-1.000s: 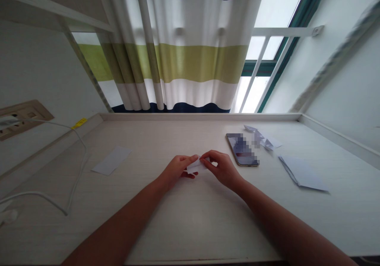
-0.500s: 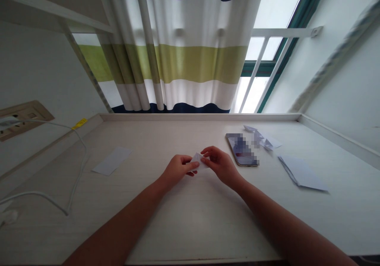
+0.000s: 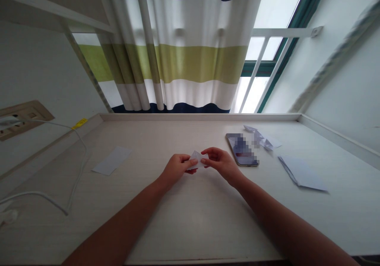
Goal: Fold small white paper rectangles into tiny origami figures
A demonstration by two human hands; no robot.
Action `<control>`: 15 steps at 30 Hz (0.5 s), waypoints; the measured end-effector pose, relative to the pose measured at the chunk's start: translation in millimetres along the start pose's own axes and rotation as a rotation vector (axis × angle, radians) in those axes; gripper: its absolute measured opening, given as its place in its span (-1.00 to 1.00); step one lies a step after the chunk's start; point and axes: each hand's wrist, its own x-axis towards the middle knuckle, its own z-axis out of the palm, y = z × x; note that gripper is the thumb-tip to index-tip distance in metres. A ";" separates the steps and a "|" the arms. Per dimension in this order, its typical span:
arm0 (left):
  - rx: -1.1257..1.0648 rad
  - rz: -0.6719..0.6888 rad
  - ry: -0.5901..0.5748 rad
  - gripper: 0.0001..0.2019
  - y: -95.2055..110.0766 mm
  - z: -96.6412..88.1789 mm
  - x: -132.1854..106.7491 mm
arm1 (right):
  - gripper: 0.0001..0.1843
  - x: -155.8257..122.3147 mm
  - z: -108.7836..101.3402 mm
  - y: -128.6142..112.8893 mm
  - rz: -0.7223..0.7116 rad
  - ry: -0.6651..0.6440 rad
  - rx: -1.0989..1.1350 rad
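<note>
- head view: I have the left hand (image 3: 176, 168) and right hand (image 3: 221, 164) together mid-table (image 3: 190, 222), pinching a small folded paper (image 3: 197, 160) between them;
- a phone (image 3: 242, 150) lies just beside the right hand;
- a folded paper sheet (image 3: 301, 173) sits near the right edge;
- a paper strip (image 3: 112, 160) lies toward the left edge;

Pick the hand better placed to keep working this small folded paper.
Probably the right: the right hand has its fingertips free on the folded white paper, while the left hand appears occupied, gripping the paper's other side.
</note>
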 end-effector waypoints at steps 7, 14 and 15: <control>0.098 0.073 0.011 -0.76 1.5 1.6 -1.8 | -0.70 -0.2 1.5 -0.2 0.002 0.008 0.032; -0.009 0.017 0.027 -0.76 1.7 -2.9 0.1 | -0.69 -2.2 -1.0 -9.8 0.035 0.031 0.101; -0.033 0.012 0.019 -0.76 1.3 -4.1 0.9 | -0.69 -2.3 -2.0 -10.4 0.044 0.021 0.122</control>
